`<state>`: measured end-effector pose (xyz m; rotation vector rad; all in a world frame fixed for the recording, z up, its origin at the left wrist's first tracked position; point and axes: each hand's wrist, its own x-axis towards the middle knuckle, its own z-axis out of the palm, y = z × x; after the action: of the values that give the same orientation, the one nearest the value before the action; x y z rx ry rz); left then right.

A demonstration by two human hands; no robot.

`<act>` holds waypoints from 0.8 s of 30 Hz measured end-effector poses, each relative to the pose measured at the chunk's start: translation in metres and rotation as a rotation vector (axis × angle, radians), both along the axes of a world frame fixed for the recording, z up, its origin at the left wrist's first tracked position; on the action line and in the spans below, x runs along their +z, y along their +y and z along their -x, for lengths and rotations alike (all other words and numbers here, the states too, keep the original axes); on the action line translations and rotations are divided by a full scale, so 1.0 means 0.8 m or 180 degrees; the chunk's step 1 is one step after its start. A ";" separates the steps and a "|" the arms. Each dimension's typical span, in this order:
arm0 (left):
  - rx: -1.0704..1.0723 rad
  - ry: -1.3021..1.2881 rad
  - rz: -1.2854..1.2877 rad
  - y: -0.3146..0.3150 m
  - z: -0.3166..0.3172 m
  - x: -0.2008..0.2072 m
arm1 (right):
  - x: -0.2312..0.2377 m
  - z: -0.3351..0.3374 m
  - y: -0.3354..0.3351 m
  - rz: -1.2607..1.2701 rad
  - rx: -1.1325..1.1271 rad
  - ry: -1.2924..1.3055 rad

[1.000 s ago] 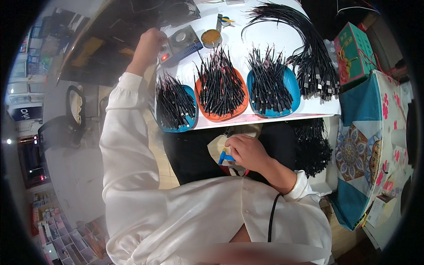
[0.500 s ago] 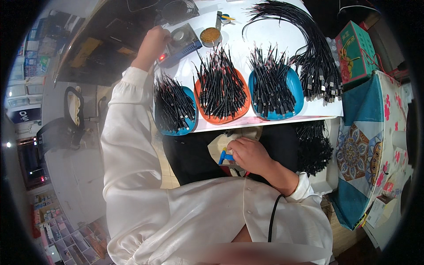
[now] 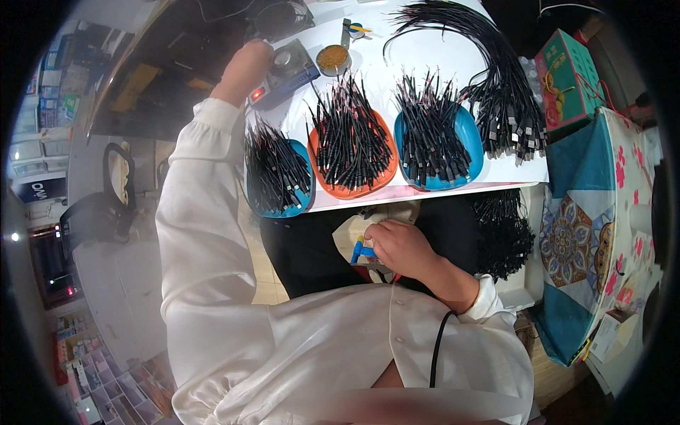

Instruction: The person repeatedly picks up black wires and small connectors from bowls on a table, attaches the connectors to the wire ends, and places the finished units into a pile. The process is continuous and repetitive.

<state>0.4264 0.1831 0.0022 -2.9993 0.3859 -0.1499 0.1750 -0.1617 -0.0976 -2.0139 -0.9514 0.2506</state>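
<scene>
At the far left of the table my left hand [image 3: 246,69] is closed beside a small metal box [image 3: 292,65] with a round well on top and a lit red switch. Its fingertips are turned away, so what they hold is hidden. Low over my lap, my right hand [image 3: 400,246] has its fingers curled together, next to a blue and yellow handle-like piece [image 3: 363,251]; whether it grips that piece I cannot make out. Black cables with bare wire ends fill a left blue tray [image 3: 307,157], an orange tray [image 3: 388,168] and a right blue tray [image 3: 476,138].
Behind the trays stand a round tin of amber stuff [image 3: 333,58] and a small yellow-and-blue item [image 3: 358,30]. A long bundle of black cables [image 3: 513,106] lies at the right. More cables [image 3: 504,237] hang below the table edge. A green box [image 3: 567,81] stands far right.
The whole view has shifted very slightly. My left hand stays by the metal box, its fingers drawn a little away from it; my right hand keeps its place and grip.
</scene>
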 end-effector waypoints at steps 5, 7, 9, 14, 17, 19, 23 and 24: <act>-0.0047 0.0008 -0.0050 0.000 0.000 -0.001 | -0.009 0.003 0.001 -0.0026 -0.0097 0.0054; -0.0067 -0.0132 -0.0062 -0.001 0.008 0.003 | -0.012 0.004 0.002 -0.0135 -0.0233 0.0073; -0.0032 -0.0224 0.0149 -0.006 0.020 0.015 | -0.012 0.005 0.001 -0.0141 -0.0318 0.0030; -0.0109 -0.0621 0.1499 -0.033 0.117 0.088 | 0.014 0.020 -0.007 -0.0213 -0.0417 0.0303; -0.0194 -0.0436 0.2986 -0.078 0.216 0.131 | 0.051 0.036 -0.007 -0.0620 -0.0538 0.0401; -0.0332 -0.0356 0.3360 -0.121 0.290 0.149 | 0.078 0.051 0.000 -0.1234 -0.0705 0.0564; -0.0330 0.0483 0.5784 -0.230 0.386 0.153 | 0.121 0.077 0.018 -0.2215 -0.0502 -0.0091; -0.0428 0.0640 0.6092 -0.254 0.400 0.150 | 0.127 0.087 0.019 -0.2457 -0.0386 -0.0104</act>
<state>0.1065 -0.0205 0.1223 -4.8811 0.7536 -0.4058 0.1052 -0.1468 0.0040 -1.3519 -0.7785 -0.1985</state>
